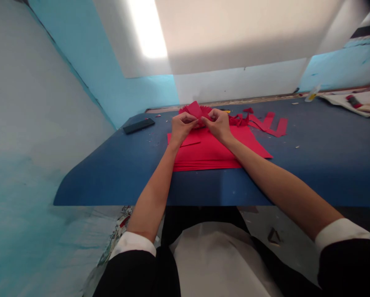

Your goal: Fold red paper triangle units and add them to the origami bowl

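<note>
Both hands meet over a stack of red sheets [215,152] on the blue table. My left hand [182,124] pinches the lower left edge of a small red paper piece [194,109]. On its right side my right hand [218,122] pinches the same piece, fingertips close to those of the left. Behind the fingers shows a red fringed paper form [206,110], partly hidden by the hands. A smaller red sheet [191,139] lies on the stack beneath my left wrist.
A dark phone-like object [139,126] lies at the left. Red folded strips [276,128] and crumpled red paper [239,120] are right of the hands. Farther right are a small bottle [312,94] and a brush-like tool [362,105] on white paper. A wall stands behind the table [110,173].
</note>
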{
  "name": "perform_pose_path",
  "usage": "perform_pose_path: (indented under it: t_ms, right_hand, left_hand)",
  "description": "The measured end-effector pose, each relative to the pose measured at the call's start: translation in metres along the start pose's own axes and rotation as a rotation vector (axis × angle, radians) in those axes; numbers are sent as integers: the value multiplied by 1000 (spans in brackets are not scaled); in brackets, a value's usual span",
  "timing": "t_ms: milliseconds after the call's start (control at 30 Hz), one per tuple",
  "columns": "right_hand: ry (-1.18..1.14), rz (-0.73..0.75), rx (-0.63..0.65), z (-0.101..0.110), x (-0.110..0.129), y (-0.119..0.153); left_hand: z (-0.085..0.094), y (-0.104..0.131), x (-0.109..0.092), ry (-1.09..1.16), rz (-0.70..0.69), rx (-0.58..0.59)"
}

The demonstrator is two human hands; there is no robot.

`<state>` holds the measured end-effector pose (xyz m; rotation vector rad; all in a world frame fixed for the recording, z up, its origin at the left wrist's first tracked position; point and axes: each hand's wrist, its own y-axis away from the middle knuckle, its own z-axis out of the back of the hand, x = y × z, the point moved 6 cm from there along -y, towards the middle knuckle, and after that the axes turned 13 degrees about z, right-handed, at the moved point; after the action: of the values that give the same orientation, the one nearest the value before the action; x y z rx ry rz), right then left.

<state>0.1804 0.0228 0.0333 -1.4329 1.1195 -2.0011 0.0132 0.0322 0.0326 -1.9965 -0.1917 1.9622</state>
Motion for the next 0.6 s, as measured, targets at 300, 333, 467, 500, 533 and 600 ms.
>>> perform_pose_path:
  t_ms: [300,333,467,500,533,600]
  right_hand:
    - [-64,8,14,-3,-10,0]
    - [-63,14,20,-3,-9,0]
    - [-55,11,37,-4,-9,0]
    - [-51,7,34,-4,-9,0]
    - [-47,5,28,-4,-9,0]
    - [-40,7,16,-3,-7,0]
  left_hand:
    - [1,0,1,-16,2,-6]
    - [1,0,1,-22,3,-8]
    - [1,1,1,-32,-4,-15]
    - [1,1,0,-31,-9,-16]
    - [1,2,0,-28,-14,-16]
    - [1,2,-1,-21,-22,-18]
